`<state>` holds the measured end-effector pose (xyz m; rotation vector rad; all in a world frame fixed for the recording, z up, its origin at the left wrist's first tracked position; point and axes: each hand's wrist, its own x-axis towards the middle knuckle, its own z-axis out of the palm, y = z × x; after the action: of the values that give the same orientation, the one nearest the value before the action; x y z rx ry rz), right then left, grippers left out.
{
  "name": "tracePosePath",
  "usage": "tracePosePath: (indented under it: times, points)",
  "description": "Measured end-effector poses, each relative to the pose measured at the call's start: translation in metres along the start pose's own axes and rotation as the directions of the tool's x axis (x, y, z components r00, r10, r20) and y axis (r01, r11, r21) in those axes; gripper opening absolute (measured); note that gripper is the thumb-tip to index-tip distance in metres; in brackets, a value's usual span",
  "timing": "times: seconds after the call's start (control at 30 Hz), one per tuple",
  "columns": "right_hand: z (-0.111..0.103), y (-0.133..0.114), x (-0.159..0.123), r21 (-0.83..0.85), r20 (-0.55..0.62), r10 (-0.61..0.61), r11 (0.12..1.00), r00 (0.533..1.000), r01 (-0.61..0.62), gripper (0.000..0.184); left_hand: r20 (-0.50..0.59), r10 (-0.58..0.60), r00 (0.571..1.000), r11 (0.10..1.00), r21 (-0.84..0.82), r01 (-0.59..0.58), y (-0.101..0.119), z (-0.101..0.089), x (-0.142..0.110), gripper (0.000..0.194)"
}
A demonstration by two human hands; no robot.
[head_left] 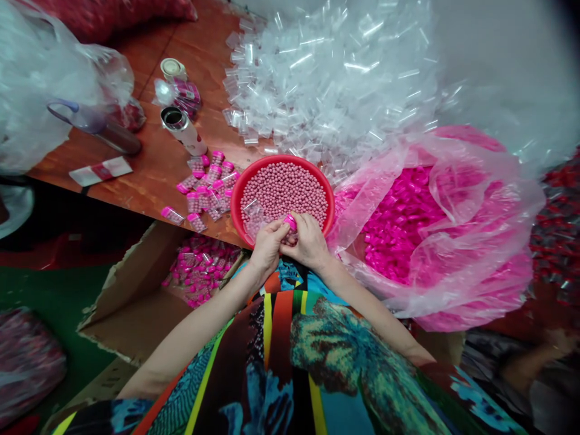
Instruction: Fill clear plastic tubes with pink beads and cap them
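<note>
Both hands meet over the near rim of a red bowl (237, 212) filled with small pink beads (285, 187). Between their fingertips is a small clear container with a bright pink cap (290, 222); beads show below the cap. My left hand (267, 244) pinches it from the left. My right hand (309, 241) closes round it from the right, fingers on the cap. Several empty clear tubes (254, 217) lie on the beads at the bowl's left. Left of the bowl, a cluster of filled pink-capped containers (211, 187) rests on the table.
A large heap of clear tubes (335, 72) covers the back. To the right, an open pink plastic bag (480, 241) holds loose pink caps (403, 223). Below the table edge stands a cardboard box (131, 296) with filled containers. Bottles (183, 130) stand back left. Another person's arm (530, 362) shows lower right.
</note>
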<state>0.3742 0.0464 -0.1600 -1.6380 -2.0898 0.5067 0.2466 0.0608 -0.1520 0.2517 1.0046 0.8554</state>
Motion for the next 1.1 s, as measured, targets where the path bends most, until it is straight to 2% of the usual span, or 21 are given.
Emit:
tracePosePath:
  times: [0.17, 0.23, 0.3, 0.4, 0.5, 0.57, 0.63, 0.7, 0.77, 0.9, 1.0, 1.1]
  points:
    - [-0.003, 0.001, 0.002, 0.054, 0.071, 0.044, 0.997, 0.996, -0.048, 0.063, 0.026, -0.038, 0.999, 0.999, -0.029, 0.039, -0.001, -0.004, 0.001, 0.028]
    - [-0.006, 0.004, 0.003, 0.171, 0.125, 0.034, 0.984, 0.992, -0.055, 0.062, 0.038, -0.064, 0.997, 0.996, -0.056, 0.066, -0.001, -0.009, 0.002, 0.028]
    - [-0.008, 0.008, 0.005, 0.338, 0.145, 0.06, 0.935, 0.988, -0.107, 0.05, 0.047, -0.071, 0.996, 0.996, -0.05, 0.073, -0.002, -0.014, 0.003, 0.03]
    - [-0.006, 0.013, 0.005, 0.585, 0.141, 0.252, 0.759, 0.957, -0.286, 0.03, 0.074, -0.054, 0.996, 0.998, 0.033, 0.052, -0.003, -0.018, 0.003, 0.032]
    - [0.002, 0.013, 0.001, 0.771, 0.206, 0.464, 0.465, 0.861, -0.435, 0.028, 0.093, -0.042, 0.995, 0.996, 0.084, 0.034, -0.003, -0.02, 0.002, 0.035]
    - [0.006, 0.011, -0.002, 0.838, 0.26, 0.533, 0.29, 0.805, -0.462, 0.03, 0.109, -0.038, 0.993, 0.997, 0.072, 0.031, -0.003, -0.02, 0.001, 0.037]
    - [0.009, 0.01, -0.005, 0.87, 0.271, 0.562, 0.203, 0.781, -0.448, 0.032, 0.121, -0.037, 0.992, 0.998, 0.048, 0.031, -0.003, -0.02, 0.0, 0.036]
    - [0.008, 0.011, -0.007, 0.873, 0.257, 0.56, 0.215, 0.788, -0.438, 0.034, 0.125, -0.029, 0.992, 0.999, 0.035, 0.025, -0.003, -0.019, -0.001, 0.035]
    - [0.006, 0.012, -0.008, 0.849, 0.235, 0.541, 0.29, 0.808, -0.441, 0.036, 0.124, -0.019, 0.992, 0.999, 0.037, 0.015, -0.003, -0.019, -0.002, 0.035]
    - [0.0, 0.012, -0.009, 0.766, 0.159, 0.483, 0.49, 0.861, -0.416, 0.035, 0.125, -0.016, 0.992, 0.999, 0.049, 0.01, -0.006, -0.019, -0.003, 0.038]
    - [-0.002, 0.009, -0.009, 0.661, 0.095, 0.353, 0.677, 0.931, -0.324, 0.035, 0.141, -0.027, 0.99, 0.999, 0.043, 0.021, -0.005, -0.02, -0.003, 0.04]
    - [-0.005, 0.006, -0.01, 0.563, 0.047, 0.256, 0.792, 0.966, -0.237, 0.036, 0.163, -0.055, 0.985, 0.998, 0.006, 0.055, -0.003, -0.02, -0.003, 0.04]
